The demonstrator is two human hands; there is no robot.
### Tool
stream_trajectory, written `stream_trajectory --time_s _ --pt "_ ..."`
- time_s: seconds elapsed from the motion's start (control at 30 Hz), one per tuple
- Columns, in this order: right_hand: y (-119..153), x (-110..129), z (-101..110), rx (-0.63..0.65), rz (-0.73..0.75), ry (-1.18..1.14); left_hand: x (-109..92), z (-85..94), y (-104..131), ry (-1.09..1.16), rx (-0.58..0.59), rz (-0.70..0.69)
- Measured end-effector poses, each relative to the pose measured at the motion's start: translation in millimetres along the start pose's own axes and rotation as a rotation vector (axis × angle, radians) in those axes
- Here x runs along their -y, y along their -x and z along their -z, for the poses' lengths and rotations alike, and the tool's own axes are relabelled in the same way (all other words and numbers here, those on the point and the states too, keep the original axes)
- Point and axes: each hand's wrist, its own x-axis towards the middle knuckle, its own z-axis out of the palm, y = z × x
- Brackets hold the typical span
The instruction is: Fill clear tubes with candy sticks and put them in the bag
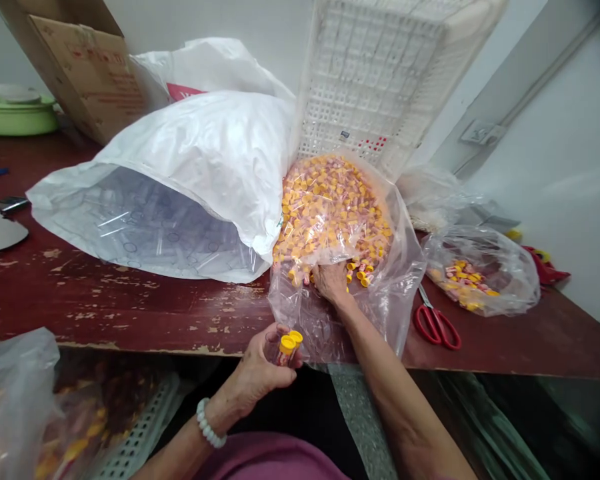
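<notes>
My left hand is closed around small tubes with yellow caps; two caps show above the fingers, near the table's front edge. My right hand reaches into the mouth of a clear plastic bag full of small yellow-topped pieces with pinkish lower parts. Its fingertips are hidden among the pieces and the film, so I cannot see whether they grip anything. Left of that bag lies a large white sack, its mouth facing me, with many clear tubes inside.
Red-handled scissors lie right of the bag, beside a smaller clear bag of yellow pieces. Behind leans a white plastic crate. A cardboard box and green basin stand back left. Below left is another crate.
</notes>
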Motion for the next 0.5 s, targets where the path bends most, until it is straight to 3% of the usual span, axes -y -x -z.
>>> stream_trajectory --time_s 0.17,0.33,0.5 --pt "2.0 1.4 1.1 -0.033 -0.009 -0.124 -16.0 13.5 8.3 -0.077 -0.165 -0.017" --pt "5.1 -12.3 10.3 -0.144 -0.045 -0.196 -19.6 17.4 18.4 -0.084 -0.234 0.007" --pt "39.2 -15.8 25.0 -0.232 -0.057 -0.307 -16.0 22.4 18.1 -0.149 -0.256 -0.061"
